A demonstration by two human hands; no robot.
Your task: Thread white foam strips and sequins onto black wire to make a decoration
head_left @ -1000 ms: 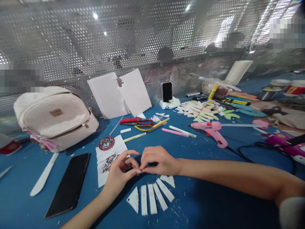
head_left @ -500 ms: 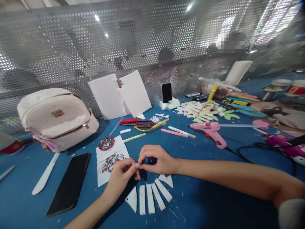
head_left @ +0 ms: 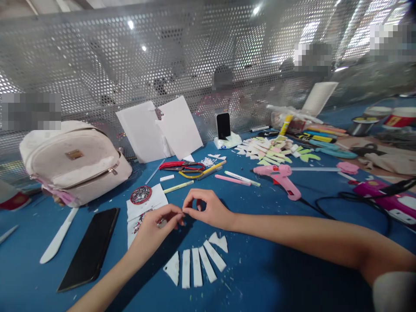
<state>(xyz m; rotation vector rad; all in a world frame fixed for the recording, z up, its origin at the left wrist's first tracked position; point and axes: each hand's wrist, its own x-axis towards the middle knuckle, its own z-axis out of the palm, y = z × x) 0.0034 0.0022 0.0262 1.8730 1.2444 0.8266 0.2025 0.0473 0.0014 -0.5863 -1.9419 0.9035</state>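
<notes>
My left hand [head_left: 159, 223] is above the white paper sheet [head_left: 159, 196], its thumb and fingers pinched together. Fingertip to fingertip with it, my right hand [head_left: 208, 209] also pinches; whatever lies between them is too small to make out. Partly covered by my left hand, small glittering bits [head_left: 139, 223] lie on the sheet. A red-rimmed round lid [head_left: 141, 195] full of similar bits sits at its upper end. Below my hands, several white strips [head_left: 196, 266] fan out on the blue table, with a jagged white piece [head_left: 219, 242] at one end and a triangular piece [head_left: 172, 268] at the other.
A pink glue gun [head_left: 279, 175] with its black cable lies right. Red-handled pliers [head_left: 178, 166], markers [head_left: 234, 180] and a pile of pale cut strips [head_left: 266, 149] are behind. Left are a black phone [head_left: 89, 249], a white knife [head_left: 60, 238] and a backpack [head_left: 78, 164].
My joined hands have shifted slightly left and up, away from the white strips. My left hand now covers more of the glittering bits. The view has moved a little.
</notes>
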